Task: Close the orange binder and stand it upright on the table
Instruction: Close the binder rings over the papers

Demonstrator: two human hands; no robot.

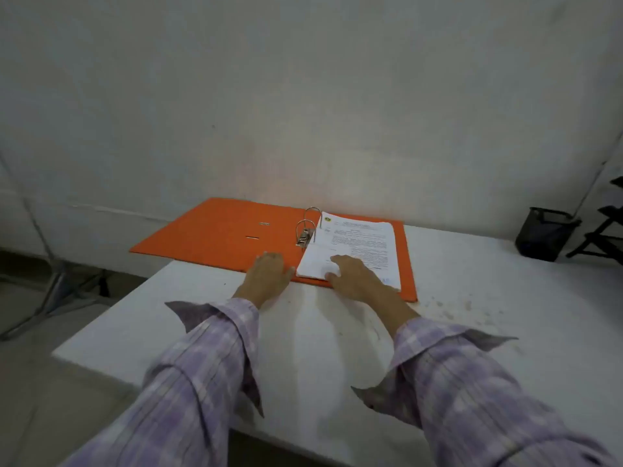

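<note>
The orange binder (pixel 215 230) lies open and flat at the far side of the white table (pixel 303 348), its left cover hanging past the table's left edge. A stack of printed pages (pixel 360 244) sits on its right half beside the metal ring mechanism (pixel 306 230). My left hand (pixel 268 276) rests palm down on the binder's near edge by the spine, holding nothing. My right hand (pixel 354 276) lies flat on the lower part of the pages, fingers spread.
A grey wall stands close behind the table. A black mesh bin (pixel 544 235) and a dark folding frame (pixel 603 227) sit at the far right. A metal stand (pixel 50 291) is on the floor to the left.
</note>
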